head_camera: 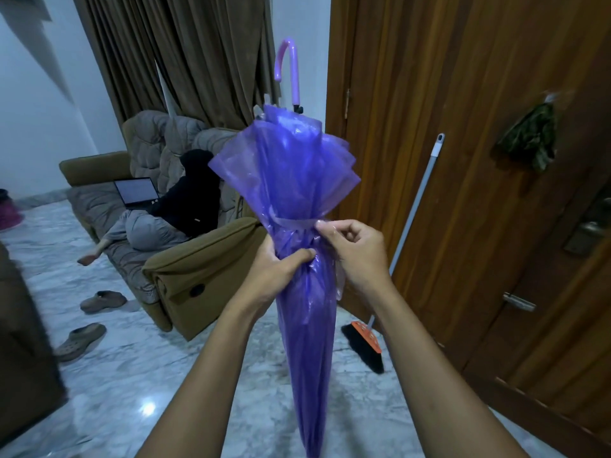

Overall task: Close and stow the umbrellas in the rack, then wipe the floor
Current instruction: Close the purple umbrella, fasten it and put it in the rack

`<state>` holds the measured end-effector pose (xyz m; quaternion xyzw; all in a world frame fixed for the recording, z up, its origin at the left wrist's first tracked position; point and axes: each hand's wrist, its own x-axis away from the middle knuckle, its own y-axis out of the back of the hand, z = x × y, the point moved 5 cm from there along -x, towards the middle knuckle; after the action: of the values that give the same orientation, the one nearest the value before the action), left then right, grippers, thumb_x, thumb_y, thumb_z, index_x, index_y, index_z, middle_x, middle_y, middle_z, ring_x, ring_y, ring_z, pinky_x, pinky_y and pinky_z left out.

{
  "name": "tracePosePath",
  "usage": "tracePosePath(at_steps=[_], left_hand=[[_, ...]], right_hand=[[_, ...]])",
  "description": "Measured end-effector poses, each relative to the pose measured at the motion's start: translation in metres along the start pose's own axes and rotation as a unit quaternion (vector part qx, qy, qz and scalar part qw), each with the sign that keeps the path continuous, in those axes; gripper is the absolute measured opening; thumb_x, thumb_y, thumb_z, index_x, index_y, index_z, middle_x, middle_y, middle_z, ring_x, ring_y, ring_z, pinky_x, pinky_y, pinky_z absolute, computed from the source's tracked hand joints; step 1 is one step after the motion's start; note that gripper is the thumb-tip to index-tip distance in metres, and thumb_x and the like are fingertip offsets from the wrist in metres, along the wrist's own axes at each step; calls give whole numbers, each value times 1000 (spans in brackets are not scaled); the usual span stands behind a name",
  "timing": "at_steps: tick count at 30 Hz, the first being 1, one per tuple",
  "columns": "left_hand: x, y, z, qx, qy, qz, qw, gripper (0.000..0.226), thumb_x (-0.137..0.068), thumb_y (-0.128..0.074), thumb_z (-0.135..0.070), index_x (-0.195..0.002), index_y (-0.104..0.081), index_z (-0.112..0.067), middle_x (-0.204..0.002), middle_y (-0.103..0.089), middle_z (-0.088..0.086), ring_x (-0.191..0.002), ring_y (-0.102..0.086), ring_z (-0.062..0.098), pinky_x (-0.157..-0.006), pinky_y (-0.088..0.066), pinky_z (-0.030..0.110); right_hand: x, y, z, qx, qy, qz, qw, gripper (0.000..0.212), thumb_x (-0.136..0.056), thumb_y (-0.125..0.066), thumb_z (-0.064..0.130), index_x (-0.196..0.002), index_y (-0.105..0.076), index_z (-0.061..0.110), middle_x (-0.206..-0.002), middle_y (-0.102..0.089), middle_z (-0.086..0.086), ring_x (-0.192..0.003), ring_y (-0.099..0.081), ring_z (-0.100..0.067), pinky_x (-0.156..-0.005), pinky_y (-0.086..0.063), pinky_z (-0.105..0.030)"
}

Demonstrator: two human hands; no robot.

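Observation:
A translucent purple umbrella (291,180) is folded and held with its lilac crook handle (289,66) pointing up and away and its tip down near the bottom of the view. My left hand (279,269) grips the gathered canopy around the middle. My right hand (355,247) pinches the end of the closing strap (294,223) that runs around the canopy just above my left hand. No umbrella rack is in view.
A broom (410,226) with an orange head leans on the wooden door (479,160) at right. A person with a laptop lies on a brown sofa (198,276) at left. Two shoes (92,315) lie on the marble floor (148,375).

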<state>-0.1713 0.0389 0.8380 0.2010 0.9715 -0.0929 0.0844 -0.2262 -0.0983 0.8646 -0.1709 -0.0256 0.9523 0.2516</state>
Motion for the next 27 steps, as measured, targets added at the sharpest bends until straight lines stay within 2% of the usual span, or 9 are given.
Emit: tracePosePath(at_steps=[2, 4, 8, 11, 14, 17, 20, 23, 27], left_hand=[[0, 4, -1, 13, 10, -16, 1000, 37, -73, -68, -6, -108, -61, -17, -100, -74, 6, -89, -70, 19, -81, -55, 34], [0, 8, -2, 16, 17, -37, 999, 29, -81, -63, 2, -103, -60, -17, -92, -72, 5, -81, -68, 18, -76, -55, 32], [2, 9, -2, 12, 34, -55, 998, 28, -87, -56, 6, -102, -59, -17, -89, -69, 5, -72, -66, 14, -66, -54, 25], [4, 7, -2, 5, 36, -61, 997, 28, -86, -56, 5, -103, -60, -17, -90, -70, 5, -75, -66, 16, -68, -54, 26], [4, 7, -2, -8, 32, -68, 997, 29, -85, -57, 4, -107, -60, -15, -90, -72, 5, -75, -68, 15, -67, -54, 26], [3, 9, 0, -6, 43, -81, 996, 28, -84, -58, 2, -105, -60, -16, -91, -73, 6, -77, -70, 16, -69, -55, 29], [3, 13, 4, -16, 46, -100, 994, 27, -83, -60, 1, -106, -60, -15, -91, -73, 6, -75, -69, 15, -67, -54, 28], [4, 16, 5, -28, 49, -107, 993, 29, -83, -61, -2, -109, -59, -15, -93, -73, 6, -76, -71, 16, -66, -54, 28], [7, 21, 7, -65, 50, -102, 991, 29, -82, -62, -8, -109, -59, -19, -98, -74, 7, -84, -72, 22, -75, -59, 35]], right_hand=[[1, 0, -1, -34, -30, 69, 997, 9, -88, -71, 7, -79, -71, 9, -71, -73, 6, -65, -67, 1, -61, -53, -14], [1, 4, 2, 1, -4, 107, 994, 9, -88, -71, 8, -80, -73, 12, -73, -75, 10, -70, -69, 0, -64, -55, -16], [0, 15, 14, 124, 132, 69, 981, 8, -85, -76, 13, -88, -77, 21, -75, -74, 11, -68, -67, -3, -64, -53, -17], [4, 16, 18, 211, 206, 67, 953, 19, -90, -71, 25, -109, -75, 26, -84, -73, 8, -72, -68, -19, -64, -54, -35], [9, 13, 18, 278, 204, 109, 932, 18, -95, -63, 35, -112, -62, 36, -72, -59, 24, -56, -53, -19, -54, -45, -38], [12, 11, 20, 301, 203, 136, 922, 11, -93, -64, 35, -102, -58, 35, -70, -57, 25, -53, -48, -19, -52, -41, -35], [10, 13, 17, 332, 201, 132, 912, 11, -89, -67, 40, -95, -61, 35, -74, -60, 13, -58, -54, -17, -55, -47, -38], [9, 13, 15, 362, 194, 124, 903, 19, -88, -70, 41, -105, -61, 39, -73, -54, 4, -65, -58, -18, -61, -50, -41], [6, 12, 16, 328, 166, 95, 925, 9, -91, -68, 37, -98, -68, 32, -61, -49, 2, -57, -47, -11, -56, -44, -36]])
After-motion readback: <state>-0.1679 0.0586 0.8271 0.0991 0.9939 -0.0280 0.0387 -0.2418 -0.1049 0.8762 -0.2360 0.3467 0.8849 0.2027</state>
